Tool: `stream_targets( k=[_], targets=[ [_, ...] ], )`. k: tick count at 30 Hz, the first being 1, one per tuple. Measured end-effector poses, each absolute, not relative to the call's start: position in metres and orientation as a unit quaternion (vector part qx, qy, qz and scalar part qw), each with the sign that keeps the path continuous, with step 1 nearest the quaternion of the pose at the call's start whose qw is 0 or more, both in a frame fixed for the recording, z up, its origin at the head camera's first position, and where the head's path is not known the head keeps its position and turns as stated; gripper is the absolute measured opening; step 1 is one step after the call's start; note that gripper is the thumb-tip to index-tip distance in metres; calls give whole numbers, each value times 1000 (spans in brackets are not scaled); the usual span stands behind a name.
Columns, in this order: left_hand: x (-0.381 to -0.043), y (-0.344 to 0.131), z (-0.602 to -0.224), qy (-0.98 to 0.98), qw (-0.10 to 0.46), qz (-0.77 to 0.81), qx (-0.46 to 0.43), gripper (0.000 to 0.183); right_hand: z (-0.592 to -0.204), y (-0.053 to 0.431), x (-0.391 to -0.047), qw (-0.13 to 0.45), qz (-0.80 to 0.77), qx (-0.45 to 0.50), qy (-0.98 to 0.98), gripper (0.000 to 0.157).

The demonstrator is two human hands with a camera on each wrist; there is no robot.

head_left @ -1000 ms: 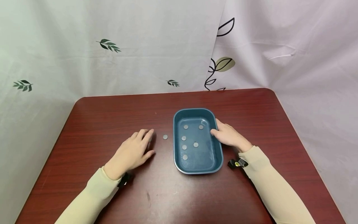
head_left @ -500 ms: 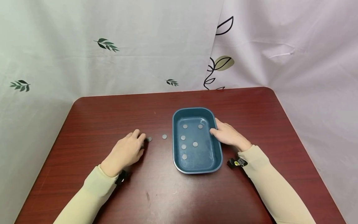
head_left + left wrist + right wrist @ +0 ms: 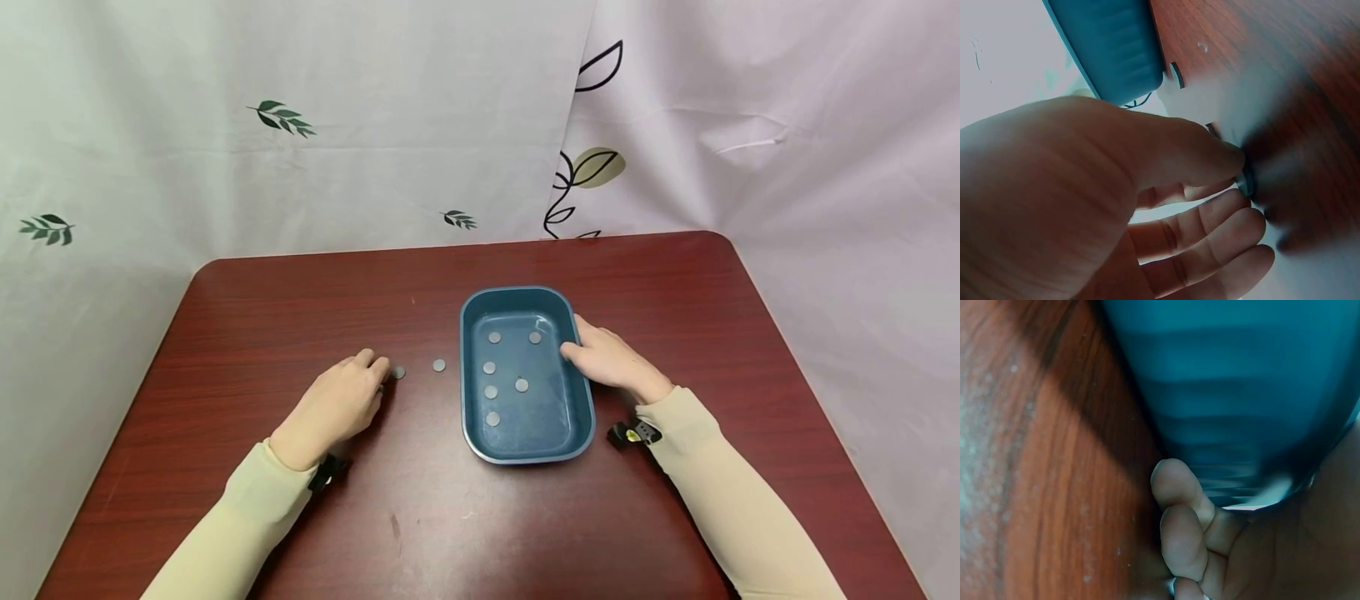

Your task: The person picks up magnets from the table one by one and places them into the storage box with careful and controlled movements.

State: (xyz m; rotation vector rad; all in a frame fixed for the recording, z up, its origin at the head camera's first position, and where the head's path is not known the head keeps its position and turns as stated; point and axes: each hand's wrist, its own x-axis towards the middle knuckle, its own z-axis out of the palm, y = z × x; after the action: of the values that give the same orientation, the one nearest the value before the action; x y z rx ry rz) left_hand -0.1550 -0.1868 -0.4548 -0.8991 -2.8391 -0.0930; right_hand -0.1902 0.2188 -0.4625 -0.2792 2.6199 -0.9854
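With our left hand (image 3: 330, 408) we pinch a small grey disc (image 3: 1247, 183), a second disc (image 3: 399, 372) just beyond those fingers; our right hand (image 3: 611, 360) grips a blue tray (image 3: 543, 421).

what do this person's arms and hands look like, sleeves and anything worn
Both arms are in long, plain, pale cream sleeves: the left sleeve and right sleeve end at the wrists. Each wrist carries a small black device, left device and right device; the right one shows a yellow-green patch. The left hand and right hand are gloveless.
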Motion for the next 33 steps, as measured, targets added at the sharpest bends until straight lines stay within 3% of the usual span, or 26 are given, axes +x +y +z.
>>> stream_targets(
  k=[33],
  targets=[
    [-158, -180, -445, -937, 91, -65, -331, 17, -462, 219, -190, 163, -341, -102, 920, 66]
  ],
)
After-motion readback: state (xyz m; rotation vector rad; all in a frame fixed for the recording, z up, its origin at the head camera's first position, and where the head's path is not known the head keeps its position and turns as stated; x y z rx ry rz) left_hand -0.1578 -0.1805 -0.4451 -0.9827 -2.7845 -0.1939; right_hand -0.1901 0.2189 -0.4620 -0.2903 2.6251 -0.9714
